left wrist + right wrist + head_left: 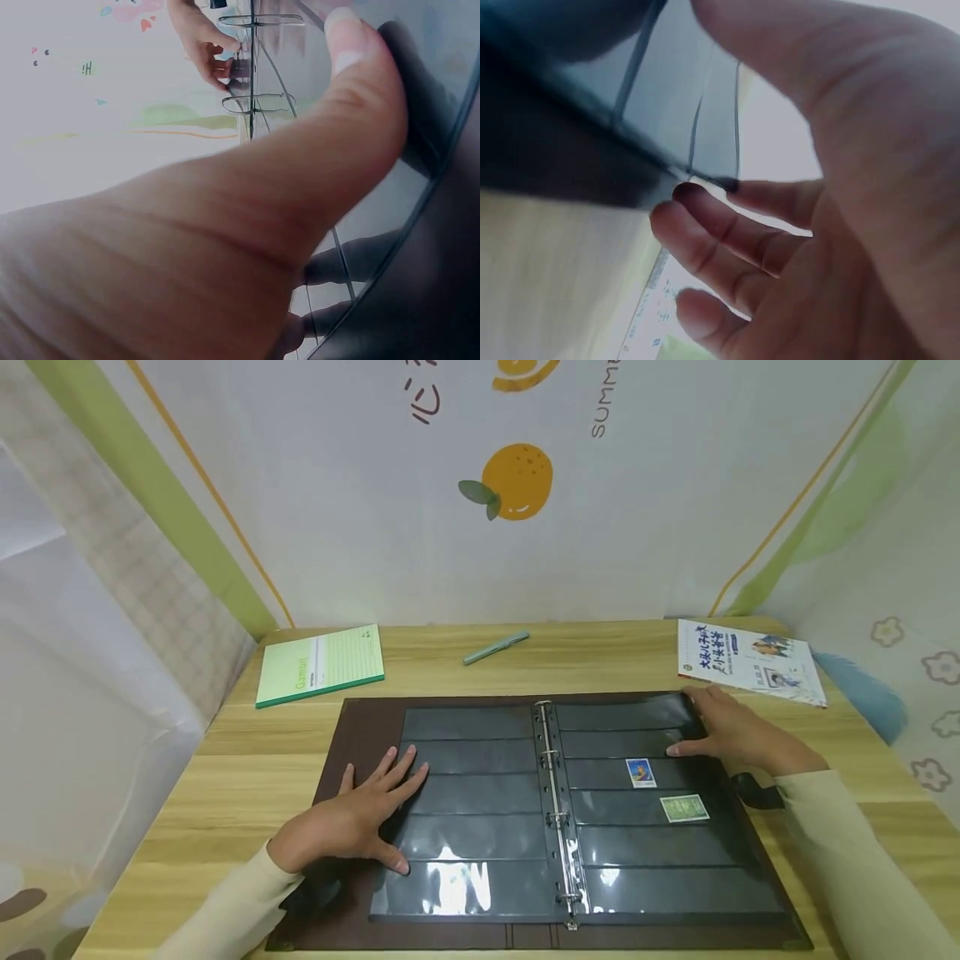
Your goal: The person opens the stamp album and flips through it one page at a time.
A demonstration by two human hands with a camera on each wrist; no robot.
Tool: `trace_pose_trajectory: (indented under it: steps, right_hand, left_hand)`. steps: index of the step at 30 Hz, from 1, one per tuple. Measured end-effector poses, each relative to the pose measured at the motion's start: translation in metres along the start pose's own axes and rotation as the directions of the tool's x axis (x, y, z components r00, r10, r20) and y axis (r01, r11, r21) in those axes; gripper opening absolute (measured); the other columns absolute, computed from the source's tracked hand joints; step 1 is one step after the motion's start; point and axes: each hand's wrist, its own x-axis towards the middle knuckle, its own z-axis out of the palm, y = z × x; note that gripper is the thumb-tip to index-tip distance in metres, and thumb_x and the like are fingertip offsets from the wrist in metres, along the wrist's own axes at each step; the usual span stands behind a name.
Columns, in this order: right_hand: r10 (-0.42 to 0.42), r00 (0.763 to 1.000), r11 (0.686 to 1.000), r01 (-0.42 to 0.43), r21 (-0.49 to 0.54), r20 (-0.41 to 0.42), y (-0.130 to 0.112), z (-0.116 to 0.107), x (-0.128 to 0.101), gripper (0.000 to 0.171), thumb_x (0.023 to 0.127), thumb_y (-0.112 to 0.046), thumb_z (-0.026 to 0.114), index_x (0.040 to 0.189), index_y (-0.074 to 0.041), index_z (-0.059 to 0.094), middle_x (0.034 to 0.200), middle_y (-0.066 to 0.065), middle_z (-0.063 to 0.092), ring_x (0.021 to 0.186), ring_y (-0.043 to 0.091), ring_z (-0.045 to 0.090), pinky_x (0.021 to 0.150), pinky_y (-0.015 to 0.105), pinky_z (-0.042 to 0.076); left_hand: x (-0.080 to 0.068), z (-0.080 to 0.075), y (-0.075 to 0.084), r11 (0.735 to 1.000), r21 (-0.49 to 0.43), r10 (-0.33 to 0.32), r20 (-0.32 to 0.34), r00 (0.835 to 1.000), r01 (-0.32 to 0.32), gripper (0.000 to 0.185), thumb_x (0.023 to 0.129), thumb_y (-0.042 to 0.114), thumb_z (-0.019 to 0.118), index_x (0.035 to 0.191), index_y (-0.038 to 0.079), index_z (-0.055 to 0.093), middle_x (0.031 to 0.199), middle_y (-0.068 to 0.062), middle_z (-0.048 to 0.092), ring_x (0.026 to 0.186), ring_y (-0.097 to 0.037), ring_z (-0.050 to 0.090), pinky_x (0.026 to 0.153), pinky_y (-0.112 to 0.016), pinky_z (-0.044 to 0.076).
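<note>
A stamp album [480, 793] lies spread on the table, its dark pocket pages fixed on a metal ring binding [557, 810]. My left hand [356, 818] rests with fingers spread on the left page's outer edge; its thumb [360, 82] touches the page in the left wrist view. At the upper right corner of the right page [622, 718], my right hand [738, 731] has its thumb on the page and its fingertips [697, 199] right at the edge. A small blue stamp [641, 773] and a green stamp [684, 808] sit in the right page's pockets.
Behind the album, a green notebook [322, 667] lies at the left and a pale green pen [496, 647] in the middle. A white picture booklet [750, 662] is at the back right, just beyond my right hand. A printed cloth [375, 543] hangs along the table's [195, 810] far edge.
</note>
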Motion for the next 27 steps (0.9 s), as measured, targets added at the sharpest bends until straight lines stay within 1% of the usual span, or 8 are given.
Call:
trace_pose_trajectory:
  steps: [3,7,12,15,18,21,23,27]
  right_hand:
    - [-0.032,0.999,0.996,0.032,0.078,-0.002,-0.004,0.000,-0.002,0.109,0.078,-0.036,0.088,0.151,0.010,0.021,0.134,0.036,0.045,0.120,0.046,0.050,0.103,0.066,0.040]
    - [-0.031,0.999,0.994,0.033,0.104,-0.021,-0.004,-0.002,-0.008,0.097,0.083,-0.027,0.084,0.144,0.006,0.017,0.118,0.037,0.053,0.098,0.040,0.059,0.083,0.054,0.051]
    - [-0.082,0.996,0.978,0.084,0.191,-0.020,-0.002,-0.007,-0.017,0.078,0.092,-0.014,0.074,0.140,-0.001,0.014,0.088,0.015,0.063,0.067,0.013,0.054,0.057,0.029,0.045]
    - [-0.086,0.996,0.968,0.077,0.241,0.025,0.001,-0.012,-0.021,0.090,0.094,-0.016,0.073,0.153,-0.005,0.005,0.074,0.003,0.059,0.059,0.004,0.046,0.053,0.025,0.041]
    - [-0.058,0.989,0.958,0.017,0.286,0.136,0.003,-0.018,-0.026,0.112,0.093,-0.022,0.074,0.160,-0.013,-0.015,0.074,0.001,0.058,0.061,0.006,0.047,0.055,0.026,0.043]
    - [-0.049,0.966,0.948,-0.035,0.316,0.254,0.004,-0.024,-0.031,0.124,0.091,-0.024,0.075,0.156,-0.020,-0.030,0.080,0.003,0.056,0.066,0.008,0.051,0.057,0.026,0.047]
    - [-0.062,0.954,0.938,-0.045,0.344,0.292,0.004,-0.026,-0.033,0.129,0.089,-0.021,0.078,0.155,-0.021,-0.033,0.089,0.010,0.054,0.067,0.009,0.051,0.057,0.027,0.049]
    - [-0.072,0.937,0.932,-0.059,0.358,0.341,0.000,-0.030,-0.035,0.134,0.085,-0.020,0.080,0.153,-0.025,-0.035,0.122,0.030,0.046,0.071,0.012,0.056,0.060,0.030,0.054]
  left_hand:
    - [0.000,0.000,0.000,1.000,0.003,0.001,0.009,1.000,-0.001,0.121,0.070,0.048,0.087,0.163,0.013,0.017,0.171,-0.014,-0.004,0.157,-0.042,-0.007,0.108,-0.083,-0.005]
    - [0.001,0.001,0.000,1.000,0.011,0.011,0.022,1.000,-0.011,0.122,0.071,0.049,0.086,0.163,0.012,0.016,0.171,-0.015,-0.005,0.157,-0.043,-0.007,0.108,-0.084,-0.004]
    - [0.002,0.003,-0.001,1.000,0.016,0.017,0.028,0.999,-0.017,0.122,0.071,0.050,0.086,0.163,0.011,0.015,0.171,-0.015,-0.005,0.157,-0.043,-0.007,0.108,-0.084,-0.004]
    - [0.002,0.003,-0.002,1.000,0.015,0.017,0.027,0.999,-0.018,0.122,0.071,0.050,0.086,0.163,0.011,0.015,0.171,-0.015,-0.005,0.157,-0.044,-0.007,0.108,-0.084,-0.005]
    - [0.001,0.002,-0.002,1.000,0.016,0.020,0.025,0.999,-0.021,0.122,0.071,0.050,0.086,0.163,0.011,0.016,0.171,-0.015,-0.005,0.157,-0.044,-0.007,0.107,-0.084,-0.005]
    - [0.001,0.001,-0.002,1.000,0.015,0.014,0.027,1.000,-0.014,0.122,0.071,0.050,0.086,0.163,0.011,0.015,0.171,-0.015,-0.005,0.157,-0.044,-0.007,0.107,-0.084,-0.005]
    - [0.000,0.001,-0.001,1.000,0.007,0.006,0.029,1.000,-0.007,0.122,0.072,0.050,0.086,0.163,0.011,0.015,0.171,-0.014,-0.006,0.157,-0.043,-0.008,0.108,-0.084,-0.005]
    - [0.000,0.000,-0.001,1.000,-0.008,-0.003,0.025,1.000,0.004,0.122,0.072,0.049,0.085,0.164,0.013,0.013,0.171,-0.013,-0.008,0.157,-0.042,-0.010,0.108,-0.083,-0.007]
